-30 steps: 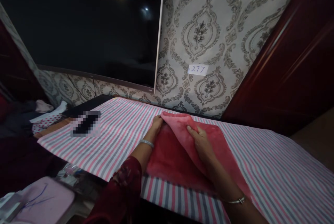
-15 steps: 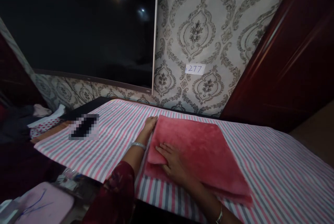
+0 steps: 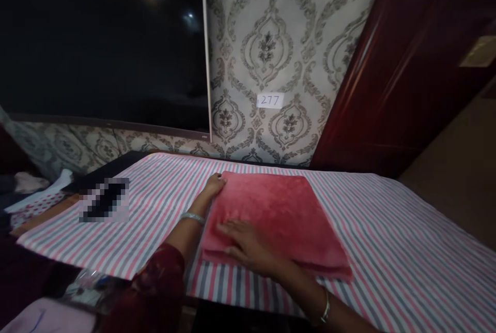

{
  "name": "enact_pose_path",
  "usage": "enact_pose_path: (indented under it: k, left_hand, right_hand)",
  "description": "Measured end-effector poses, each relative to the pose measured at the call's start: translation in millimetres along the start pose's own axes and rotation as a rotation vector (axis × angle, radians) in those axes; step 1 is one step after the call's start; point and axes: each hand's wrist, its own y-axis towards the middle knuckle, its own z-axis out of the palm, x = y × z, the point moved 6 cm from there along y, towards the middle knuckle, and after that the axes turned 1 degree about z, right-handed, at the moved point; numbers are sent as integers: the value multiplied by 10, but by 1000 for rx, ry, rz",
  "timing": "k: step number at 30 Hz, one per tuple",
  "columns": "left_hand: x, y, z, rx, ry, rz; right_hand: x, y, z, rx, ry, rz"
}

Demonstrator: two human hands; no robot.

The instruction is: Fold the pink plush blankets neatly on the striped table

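Observation:
A folded pink plush cloth (image 3: 271,203) lies in layers on the striped table cover. At its far left corner, my left hand (image 3: 215,184) has its fingers closed over the edge. My right hand (image 3: 250,246) rests palm down near the cloth's front left part, with fingers stretched out and slightly blurred. Below that hand, the near edge shows more than one layer.
A pink, grey and white striped cover (image 3: 391,224) spreads over the table. A blurred-out dark object (image 3: 104,199) lies on its left side. Behind stand a large black screen (image 3: 104,48) and a patterned wall with a paper label (image 3: 270,100).
The view has swung right, so things sit farther left. My right hand has flattened the raised near left corner of the cloth. My left hand stays at the far left corner.

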Motion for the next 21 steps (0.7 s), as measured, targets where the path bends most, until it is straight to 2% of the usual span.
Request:
enact_pose_path:
  k: [3, 5, 7, 9, 12, 17, 21]
  left_hand:
    - [-285, -75, 40, 33, 170, 91]
    - [-532, -186, 198, 98, 274, 201]
    - [-753, -334, 442, 189, 476, 323]
    - [-859, -468, 693, 270, 723, 384]
    - [-806, -557, 919, 281, 928, 359]
    - [-545, -554, 981, 122, 994, 410]
    - [-433, -549, 990, 100, 1006, 422]
  right_hand:
    - [-353, -41, -455, -176, -26, 132]
    - [-672, -89, -756, -259, -138, 272]
    - [-1008, -129, -980, -268, -255, 447]
    - [-1309, -151, -1113, -230, -341, 632]
    - [-1590, -128, -1158, -181, -412, 773]
    - [-1772, -102, -938, -157, -443, 781]
    - [-1853, -153, -800, -199, -415, 786]
